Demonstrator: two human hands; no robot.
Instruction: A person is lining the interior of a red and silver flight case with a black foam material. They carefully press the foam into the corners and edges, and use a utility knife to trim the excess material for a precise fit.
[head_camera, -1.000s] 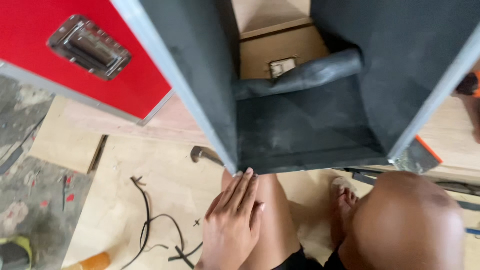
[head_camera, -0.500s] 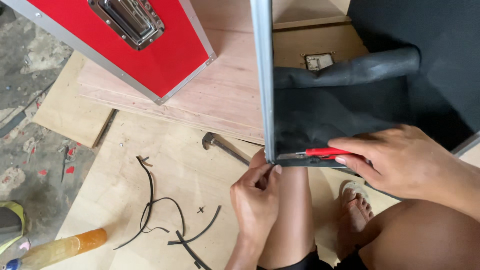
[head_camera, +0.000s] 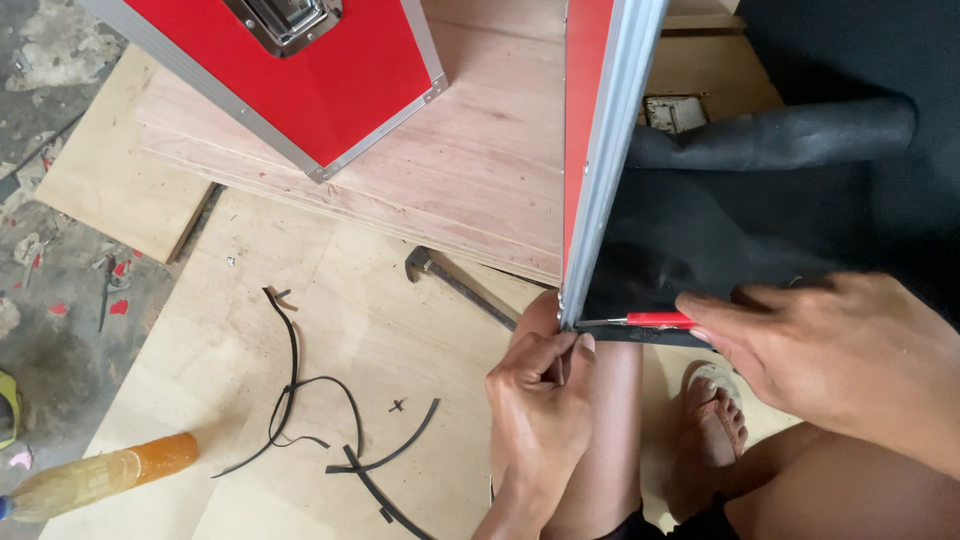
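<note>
We look down from the head camera at our two bare hands working on the corner of a red-panelled case with a silver aluminium edge strip (head_camera: 610, 150) and a black foam lining inside. The case stands tilted above our knees, its lower corner resting close to our left thigh.

Our left hand (head_camera: 540, 400) is curled closed, thumb and fingers pinched against the bottom end of the aluminium edge strip at that corner. Our right hand (head_camera: 830, 350) is closed around a slim red-handled cutting tool (head_camera: 655, 320), whose tip lies along the lower rim of the black lining (head_camera: 720, 240), just beside the left fingers. A rolled black foam tube (head_camera: 780, 135) lies inside the case above the lining.

Everything sits on pale plywood sheets (head_camera: 250, 330) spread over a grey concrete floor. On the near sheet, left of our left hand, lie thin curled black trimmed strips (head_camera: 300, 400). A metal hammer (head_camera: 450, 280) lies partly under the raised plywood board, near the case corner. A second red case with a silver recessed handle (head_camera: 290, 60) stands at the far left edge of that board. A clear plastic bottle with orange liquid (head_camera: 100, 475) lies at the near left corner.
</note>
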